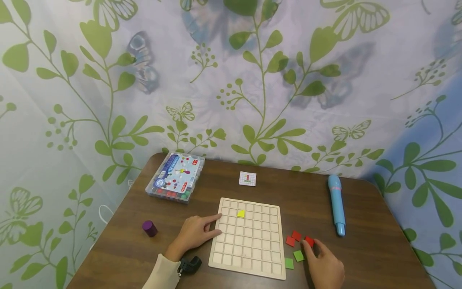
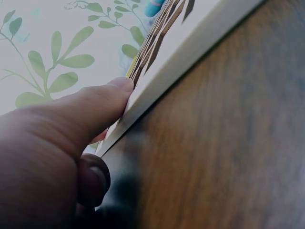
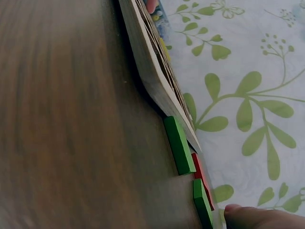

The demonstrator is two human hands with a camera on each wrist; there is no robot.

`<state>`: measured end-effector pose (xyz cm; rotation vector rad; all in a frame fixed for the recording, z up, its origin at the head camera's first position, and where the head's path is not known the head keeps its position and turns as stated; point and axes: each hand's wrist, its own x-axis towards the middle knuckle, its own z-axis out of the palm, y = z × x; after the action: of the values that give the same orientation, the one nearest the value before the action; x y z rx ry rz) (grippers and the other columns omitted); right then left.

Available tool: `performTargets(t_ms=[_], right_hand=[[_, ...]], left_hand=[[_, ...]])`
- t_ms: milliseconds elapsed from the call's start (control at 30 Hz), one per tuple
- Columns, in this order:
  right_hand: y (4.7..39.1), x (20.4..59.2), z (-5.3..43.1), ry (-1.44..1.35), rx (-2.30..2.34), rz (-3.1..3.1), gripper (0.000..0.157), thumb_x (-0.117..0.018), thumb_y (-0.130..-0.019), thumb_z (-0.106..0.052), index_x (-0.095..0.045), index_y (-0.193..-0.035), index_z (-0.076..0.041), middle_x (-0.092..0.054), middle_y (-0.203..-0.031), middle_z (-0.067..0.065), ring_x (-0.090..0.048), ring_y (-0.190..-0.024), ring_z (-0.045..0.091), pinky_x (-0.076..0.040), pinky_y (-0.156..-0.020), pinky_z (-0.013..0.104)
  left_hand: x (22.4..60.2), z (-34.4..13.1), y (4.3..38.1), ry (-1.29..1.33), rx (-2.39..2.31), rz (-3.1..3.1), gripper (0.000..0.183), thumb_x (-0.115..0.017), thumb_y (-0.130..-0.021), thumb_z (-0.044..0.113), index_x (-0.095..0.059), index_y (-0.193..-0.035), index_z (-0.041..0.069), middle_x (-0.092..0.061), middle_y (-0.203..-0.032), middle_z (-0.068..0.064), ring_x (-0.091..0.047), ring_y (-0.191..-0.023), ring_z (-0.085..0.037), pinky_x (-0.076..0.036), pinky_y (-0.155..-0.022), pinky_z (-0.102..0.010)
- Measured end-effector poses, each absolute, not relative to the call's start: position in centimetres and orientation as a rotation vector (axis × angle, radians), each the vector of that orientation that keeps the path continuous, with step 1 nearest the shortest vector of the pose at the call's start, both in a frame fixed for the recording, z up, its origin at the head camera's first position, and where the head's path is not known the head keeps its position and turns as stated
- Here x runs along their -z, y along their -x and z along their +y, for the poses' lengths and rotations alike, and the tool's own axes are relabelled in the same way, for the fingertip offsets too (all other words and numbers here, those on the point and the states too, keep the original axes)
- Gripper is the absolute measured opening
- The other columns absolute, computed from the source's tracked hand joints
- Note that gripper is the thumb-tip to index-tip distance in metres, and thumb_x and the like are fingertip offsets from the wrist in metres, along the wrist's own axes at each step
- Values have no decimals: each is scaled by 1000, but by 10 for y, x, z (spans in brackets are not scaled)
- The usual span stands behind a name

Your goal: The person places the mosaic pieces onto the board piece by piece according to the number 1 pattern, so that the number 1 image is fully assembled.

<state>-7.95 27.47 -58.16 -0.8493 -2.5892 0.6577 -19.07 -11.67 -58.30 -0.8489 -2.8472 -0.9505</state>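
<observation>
A pale wooden grid board [image 1: 246, 241] lies on the table, with a yellow tile [image 1: 241, 214] in one of its upper-left squares. My left hand [image 1: 195, 233] rests at the board's left edge, index finger and thumb stretched out and their tips on the rim. In the left wrist view the thumb [image 2: 107, 100] presses along that rim. Right of the board, my right hand [image 1: 325, 265] pinches a red square tile [image 1: 309, 241] between thumb and index finger. Beside it lie two more red tiles [image 1: 290, 241] and two green tiles [image 1: 298, 255], the lower green one close against the board.
Behind the board lies a small card [image 1: 247, 178] with a coloured grid pattern. A clear plastic case [image 1: 176, 176] of coloured pieces stands back left, a purple cylinder [image 1: 149, 228] nearer on the left. On the right lies a blue microphone-shaped thing [image 1: 337, 204]. A patterned curtain [image 1: 231, 100] hangs behind the table.
</observation>
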Motion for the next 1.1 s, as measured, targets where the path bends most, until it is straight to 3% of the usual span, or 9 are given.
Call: performTargets(t_ms=[433, 733, 967, 1100], right_hand=[[83, 568, 264, 826, -740, -2536, 55, -79, -88, -46, -73, -120, -2, -39, -53, 0, -37, -49, 17, -27, -45, 31], [100, 560, 256, 564, -740, -2424, 43, -84, -85, -40, -78, -109, -5, -33, -50, -4, -27, -46, 13, -20, -45, 32], [115, 548, 234, 584, -858, -2439, 51, -81, -87, -45, -76, -117, -4, -34, -48, -4, -28, -42, 12, -21, -41, 29], [123, 545, 222, 510, -871, -2421, 47, -84, -85, -42, -77, -115, -6, -33, -47, -7, -28, -42, 11, -21, -42, 29]], left_hand=[[582, -117, 190, 881, 901, -2842, 52, -72, -94, 49, -66, -139, 25, -38, -54, 18, -26, -46, 1, -22, -48, -22], [582, -118, 190, 896, 894, -2833, 52, -71, -94, 49, -66, -140, 25, -37, -54, 19, -26, -46, 1, -22, -48, -22], [584, -119, 190, 893, 868, -2842, 52, -70, -94, 50, -66, -140, 26, -37, -54, 19, -25, -47, 2, -23, -48, -22], [582, -118, 190, 903, 877, -2826, 52, -71, -94, 49, -66, -139, 24, -36, -53, 19, -24, -46, 2, -23, -48, -22]])
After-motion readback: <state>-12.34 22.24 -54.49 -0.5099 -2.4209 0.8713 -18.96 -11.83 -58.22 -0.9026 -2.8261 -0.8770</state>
